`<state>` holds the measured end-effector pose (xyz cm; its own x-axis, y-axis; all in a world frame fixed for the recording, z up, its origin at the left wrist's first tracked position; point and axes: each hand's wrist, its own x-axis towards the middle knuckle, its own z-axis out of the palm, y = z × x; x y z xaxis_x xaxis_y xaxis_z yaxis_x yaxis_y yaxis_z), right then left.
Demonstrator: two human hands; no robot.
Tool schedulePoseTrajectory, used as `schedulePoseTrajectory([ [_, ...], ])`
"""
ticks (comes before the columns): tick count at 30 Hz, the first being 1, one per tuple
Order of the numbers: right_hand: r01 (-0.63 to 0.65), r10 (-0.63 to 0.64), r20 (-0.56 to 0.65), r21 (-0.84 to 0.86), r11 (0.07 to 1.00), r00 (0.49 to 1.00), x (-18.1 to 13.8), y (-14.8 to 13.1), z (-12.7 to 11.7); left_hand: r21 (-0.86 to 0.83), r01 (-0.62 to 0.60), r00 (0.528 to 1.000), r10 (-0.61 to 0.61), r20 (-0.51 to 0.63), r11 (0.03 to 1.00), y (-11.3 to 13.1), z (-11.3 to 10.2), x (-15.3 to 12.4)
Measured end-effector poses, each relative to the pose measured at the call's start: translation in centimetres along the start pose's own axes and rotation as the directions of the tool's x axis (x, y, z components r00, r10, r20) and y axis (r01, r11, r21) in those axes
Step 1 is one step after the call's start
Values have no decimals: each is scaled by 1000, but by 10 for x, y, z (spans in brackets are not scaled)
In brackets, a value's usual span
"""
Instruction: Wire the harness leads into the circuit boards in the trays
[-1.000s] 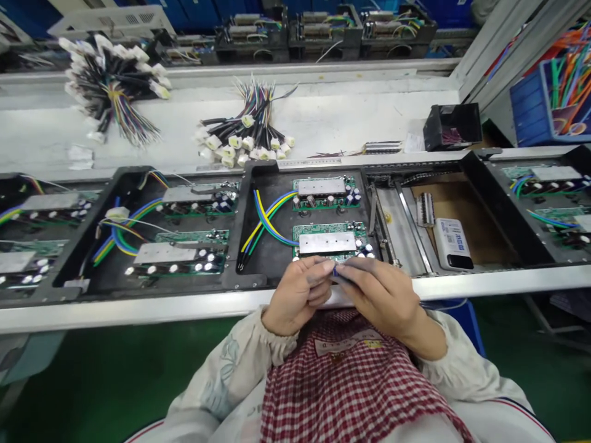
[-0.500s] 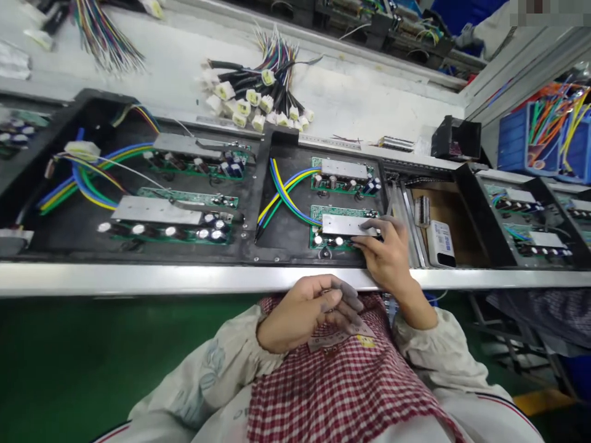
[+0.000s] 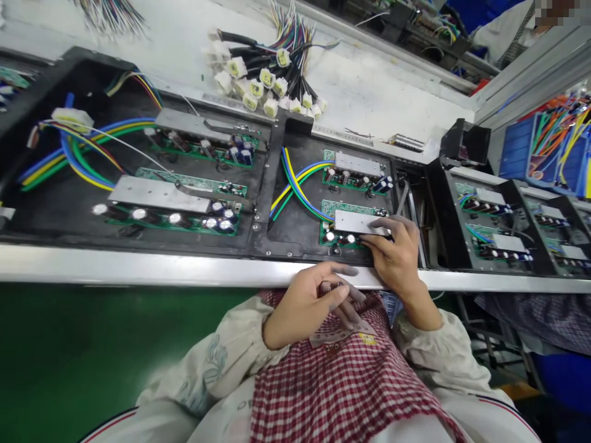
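My right hand reaches over the right end of a green circuit board in a black tray. Its fingertips lie against the silver heatsink and the row of capacitors below it, with the thumb bent in; whatever they grip there is hidden. My left hand hovers just before the metal rail, index finger stretched and the other fingers curled around something small and dark. Grey covers or stains darken the fingertips of both hands. Blue, yellow and green wires run from the board's left end.
Left of it, another black tray carries two larger-looking boards. More trays with boards line up to the right. Wire harnesses with white connectors pile behind. Blue bins of coloured wires stand at the right. A metal rail edges the line.
The trays on the right have slid left, covering the gap where a white box lay. My left index finger has straightened. My right hand keeps its place at the board. The view has shifted slightly.
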<state>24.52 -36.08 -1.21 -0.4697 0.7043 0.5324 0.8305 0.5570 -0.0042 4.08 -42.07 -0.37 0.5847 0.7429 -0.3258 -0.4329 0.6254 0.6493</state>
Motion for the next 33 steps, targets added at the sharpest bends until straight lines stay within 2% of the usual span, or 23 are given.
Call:
schedulePoseTrajectory([
  [5,87,-84,51,-50,995,995,4,0,-4,124,-16,992,31,-121,992,6,2,-3],
  [8,80,-74,122,-40,996,990,4,-7,-21,249,-200,954,247,-173,948,5,-1,-3],
  [9,57,-55,125,-13,998,991,3,-11,-30,257,-234,945,281,-164,937,4,-2,-2],
  [11,11,-24,118,109,994,993,2,-22,-51,150,-202,966,222,-133,968,1,-2,-2],
  [13,-6,-27,124,254,967,992,2,-34,-69,-48,-81,993,76,-93,996,-1,0,0],
  [16,15,-63,132,336,942,989,2,-49,-85,-200,20,998,-30,-48,980,-3,5,2],
  [21,31,-66,109,290,957,992,-1,-55,-81,-69,-25,1000,25,-1,997,-8,8,4],
  [27,4,-50,129,332,943,990,-13,-61,-82,135,-74,996,79,-34,988,-15,5,5],
  [30,7,-59,145,341,940,988,-13,-51,-84,164,-57,998,61,-18,985,-15,6,4],
  [33,-7,-2,72,129,992,997,-6,-24,-71,156,-61,998,61,6,986,-12,8,2],
])
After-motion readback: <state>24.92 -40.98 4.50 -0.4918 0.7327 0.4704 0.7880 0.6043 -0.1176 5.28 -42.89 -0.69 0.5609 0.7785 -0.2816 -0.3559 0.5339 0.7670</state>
